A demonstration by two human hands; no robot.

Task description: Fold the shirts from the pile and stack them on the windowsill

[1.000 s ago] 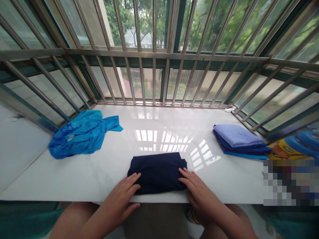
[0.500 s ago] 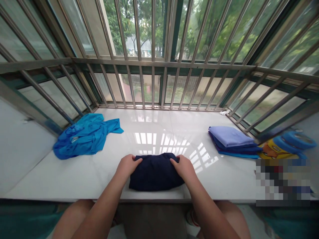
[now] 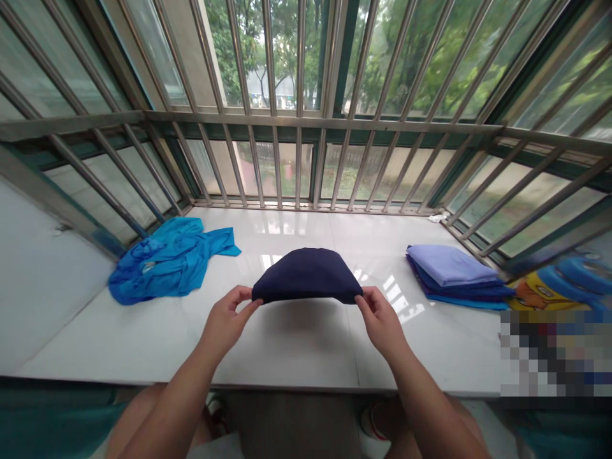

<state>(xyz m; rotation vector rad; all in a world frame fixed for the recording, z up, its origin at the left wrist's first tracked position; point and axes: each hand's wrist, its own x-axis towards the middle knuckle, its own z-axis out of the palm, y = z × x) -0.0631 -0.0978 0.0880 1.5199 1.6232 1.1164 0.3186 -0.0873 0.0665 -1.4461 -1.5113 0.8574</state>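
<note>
A folded dark navy garment (image 3: 308, 275) is held between my two hands, its near edge raised off the white ledge and its far side bowed upward. My left hand (image 3: 233, 315) pinches the near left corner between thumb and fingers. At the near right corner, my right hand (image 3: 380, 315) grips the cloth in the same way. A shadow lies on the ledge under the near edge. What kind of garment it is cannot be told from its folded shape.
A crumpled bright blue garment (image 3: 176, 264) lies on the white ledge (image 3: 287, 357) at left. At right sits a stack of folded clothes (image 3: 454, 271), lavender on top, beside a blue and yellow container (image 3: 554, 287). Metal bars (image 3: 315, 121) close off the window behind.
The navy garment has moved away from me and its near edge has been lifted. Both hands have shifted from its far corners to its near corners and are wider apart.
</note>
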